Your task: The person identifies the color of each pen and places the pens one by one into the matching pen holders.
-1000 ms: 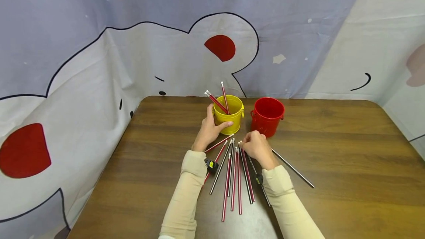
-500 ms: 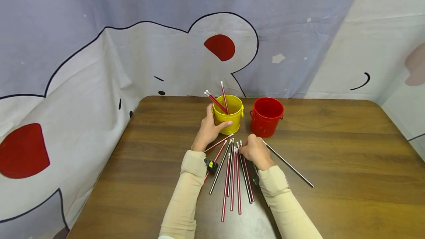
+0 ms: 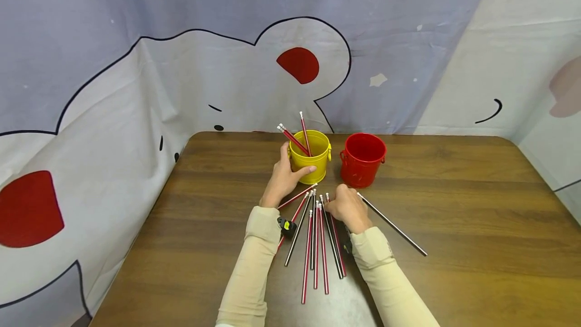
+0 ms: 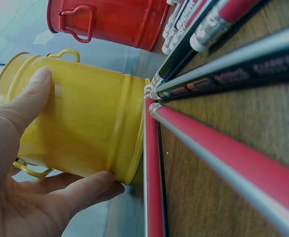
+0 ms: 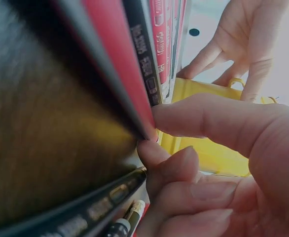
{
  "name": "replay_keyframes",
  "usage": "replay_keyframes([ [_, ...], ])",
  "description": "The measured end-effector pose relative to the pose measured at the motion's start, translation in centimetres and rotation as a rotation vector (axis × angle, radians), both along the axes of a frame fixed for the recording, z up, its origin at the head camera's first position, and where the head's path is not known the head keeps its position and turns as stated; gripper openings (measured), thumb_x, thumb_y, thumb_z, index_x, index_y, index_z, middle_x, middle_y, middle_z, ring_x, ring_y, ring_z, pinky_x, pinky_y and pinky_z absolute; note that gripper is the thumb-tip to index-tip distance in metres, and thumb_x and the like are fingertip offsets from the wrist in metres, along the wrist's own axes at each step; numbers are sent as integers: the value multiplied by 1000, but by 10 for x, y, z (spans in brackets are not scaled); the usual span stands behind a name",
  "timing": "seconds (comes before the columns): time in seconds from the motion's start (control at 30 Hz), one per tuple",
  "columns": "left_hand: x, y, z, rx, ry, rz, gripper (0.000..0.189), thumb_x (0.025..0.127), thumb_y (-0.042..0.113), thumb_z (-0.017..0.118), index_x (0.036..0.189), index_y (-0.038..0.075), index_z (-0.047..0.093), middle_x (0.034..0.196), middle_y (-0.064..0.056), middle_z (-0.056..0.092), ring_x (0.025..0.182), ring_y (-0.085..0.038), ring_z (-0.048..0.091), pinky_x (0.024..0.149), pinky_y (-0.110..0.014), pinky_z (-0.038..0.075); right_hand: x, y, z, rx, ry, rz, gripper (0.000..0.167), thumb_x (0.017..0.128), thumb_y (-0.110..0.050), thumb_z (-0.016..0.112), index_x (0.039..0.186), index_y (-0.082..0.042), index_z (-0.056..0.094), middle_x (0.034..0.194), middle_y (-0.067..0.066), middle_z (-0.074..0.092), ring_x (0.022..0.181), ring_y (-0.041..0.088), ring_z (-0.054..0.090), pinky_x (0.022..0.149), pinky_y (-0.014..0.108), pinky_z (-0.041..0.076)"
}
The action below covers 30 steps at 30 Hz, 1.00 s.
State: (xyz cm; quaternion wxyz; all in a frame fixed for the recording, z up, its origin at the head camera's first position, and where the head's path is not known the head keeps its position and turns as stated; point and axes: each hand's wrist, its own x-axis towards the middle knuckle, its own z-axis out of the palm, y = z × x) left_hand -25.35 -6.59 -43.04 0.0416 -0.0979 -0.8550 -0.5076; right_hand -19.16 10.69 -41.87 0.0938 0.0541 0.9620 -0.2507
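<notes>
My left hand [image 3: 281,180] grips the side of a yellow bucket [image 3: 318,169], its thumb across the front and fingers round the far side in the left wrist view. Several red pencils [image 3: 295,139] with white erasers lean inside that bucket. Below it, red-striped and black-striped pencils [image 3: 314,246] lie fanned out on the table, eraser ends toward the buckets. At the right of the fan, my right hand [image 3: 349,209] pinches a red pencil [image 5: 112,47] near its eraser end between thumb and finger. A black pencil [image 5: 100,210] lies close under that hand.
A red bucket [image 3: 363,168] stands to the right of the yellow one. One dark pencil [image 3: 392,223] lies apart, right of my right hand. Behind the wooden table [image 3: 467,206] hangs a printed curtain [image 3: 218,74].
My right hand has moved slightly down toward me, away from the red bucket, and its fingers have come onto the red pencil. My left hand keeps its hold on the yellow bucket.
</notes>
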Motion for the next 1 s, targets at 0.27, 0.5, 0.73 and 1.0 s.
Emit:
replay_keyframes([
  [0.27,0,0,0,-5,-4,1,88,76,46,70,142,24,15,133,-10,45,120,-25,46,103,-43,33,0,-1,1,-43,-18,-16,22,75,-23,69,65,-8,58,63,6,53,58,21,48,47,32,35],
  [0.5,0,0,0,-6,-19,4,87,76,47,69,141,26,14,132,-10,46,120,-26,46,103,-44,33,1,0,9,-141,50,-25,22,78,-25,68,61,-11,63,55,2,53,54,19,47,46,30,35],
  [0.73,-1,0,-1,11,-9,-2,86,77,46,69,140,27,15,131,-9,47,120,-24,47,103,-43,34,3,1,21,-226,193,-38,17,77,-23,63,67,-9,63,58,2,55,55,18,48,46,29,37],
  [1.0,-1,0,-2,15,8,2,84,76,48,68,139,29,16,129,-7,48,117,-23,49,102,-41,35,9,2,37,-362,343,-8,9,77,-18,62,78,-9,60,68,5,56,62,19,49,54,28,41],
])
